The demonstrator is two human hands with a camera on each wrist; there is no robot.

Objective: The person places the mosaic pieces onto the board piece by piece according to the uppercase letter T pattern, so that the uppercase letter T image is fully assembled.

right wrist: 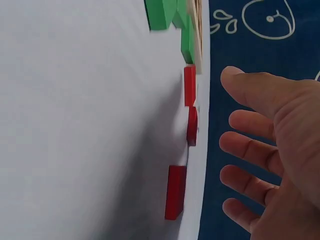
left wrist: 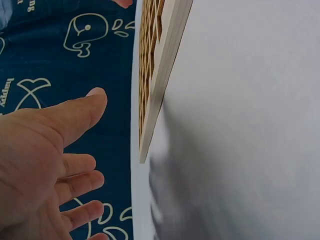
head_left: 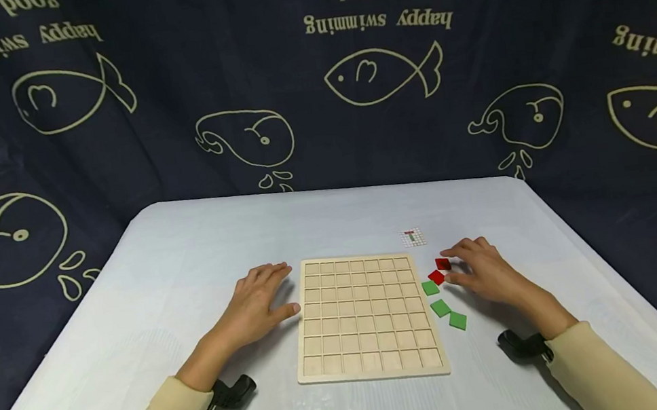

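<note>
A wooden grid board (head_left: 374,374) with rows of bare square recesses lies flat on the table. My left hand (head_left: 258,307) is held beside its left edge, fingers spread and holding nothing; in the left wrist view the thumb (left wrist: 82,112) is apart from the board. To the right of the board, my right hand (head_left: 487,274) hovers by the red tiles (head_left: 436,277), its fingers loosely bent around no object. Three red tiles (right wrist: 190,86) show in the right wrist view; the head view shows only two. Three green tiles (head_left: 457,320) lie nearer the board's right edge.
A small printed card (head_left: 413,237) with a red and green T pattern lies beyond the board's far right corner. The white table (head_left: 214,226) ends at a dark blue curtain (head_left: 283,33) with fish and whale drawings. Black wrist cameras (head_left: 235,393) sit at both sleeves.
</note>
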